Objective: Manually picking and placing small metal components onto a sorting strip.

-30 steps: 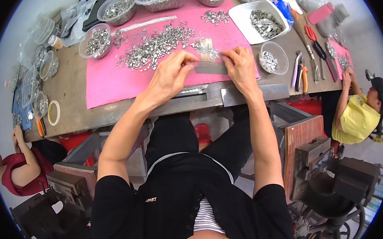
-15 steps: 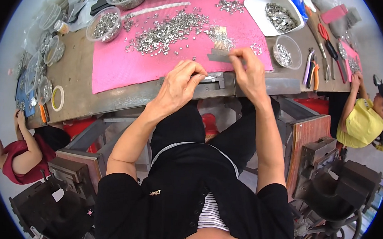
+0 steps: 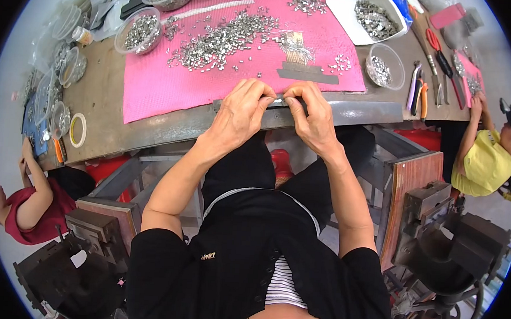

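At the table's front edge my left hand (image 3: 244, 107) and my right hand (image 3: 312, 117) meet, both closed in a pinch, fingertips nearly touching. Between them a small silvery metal piece (image 3: 279, 101) shows, pinched by the left fingers. Whatever the right fingertips hold is too small to make out. My fingers cover the small metal block under them. Just beyond, two flat grey strips (image 3: 308, 77) lie beside a bundle of thin metal pins (image 3: 297, 50) on the pink mat (image 3: 148, 94).
A heap of small silvery metal pieces (image 3: 215, 49) covers the mat's middle. Clear tubs (image 3: 122, 37) stand left, a white tray (image 3: 346, 35) at the back right. Orange-handled pliers (image 3: 423, 99) and red-handled scissors (image 3: 431, 38) lie right. Co-workers sit on both sides.
My right hand has come down and left from above the grey strips to meet my left hand. The strips now show fully. My left hand has stayed nearly in place.
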Demonstrator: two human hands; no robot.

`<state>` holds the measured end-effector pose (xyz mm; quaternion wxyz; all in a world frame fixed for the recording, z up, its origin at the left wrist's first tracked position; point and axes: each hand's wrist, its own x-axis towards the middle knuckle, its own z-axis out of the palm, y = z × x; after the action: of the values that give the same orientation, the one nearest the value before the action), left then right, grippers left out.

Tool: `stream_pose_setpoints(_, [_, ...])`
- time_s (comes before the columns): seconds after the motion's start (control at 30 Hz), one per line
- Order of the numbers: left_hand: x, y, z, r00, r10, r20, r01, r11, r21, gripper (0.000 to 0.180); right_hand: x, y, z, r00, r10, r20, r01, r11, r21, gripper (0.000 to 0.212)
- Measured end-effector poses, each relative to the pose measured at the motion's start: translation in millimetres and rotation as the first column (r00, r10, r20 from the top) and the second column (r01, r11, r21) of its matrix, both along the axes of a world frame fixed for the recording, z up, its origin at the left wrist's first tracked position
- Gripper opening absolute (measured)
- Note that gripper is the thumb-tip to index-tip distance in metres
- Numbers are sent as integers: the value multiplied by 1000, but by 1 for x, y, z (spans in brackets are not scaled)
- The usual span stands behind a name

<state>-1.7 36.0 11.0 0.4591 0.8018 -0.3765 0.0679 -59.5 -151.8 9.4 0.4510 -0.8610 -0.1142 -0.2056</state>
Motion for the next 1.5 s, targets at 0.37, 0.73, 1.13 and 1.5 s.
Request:
stream_pose_setpoints(0.37, [-11,-4,-6,964,89,252,-109,992,65,18,4,5,-3,998,-19,63,22,999,-43,12])
stream_pose_setpoints(0.73, [-26,0,-7,957,221,186,-240,967,86,32,5,5,4,992,-10,129,48,956,-289,12])
stream_pose_setpoints(1.13, [-27,1,-17,946,262,191,-269,963,9,39,16,-22,5,985,-29,172,80,952,-296,16])
stream_pose_setpoints(1.5, [-28,-1,-17,944,258,205,-268,963,21,37,44,-53,-1,968,-190,164,246,847,-472,16])
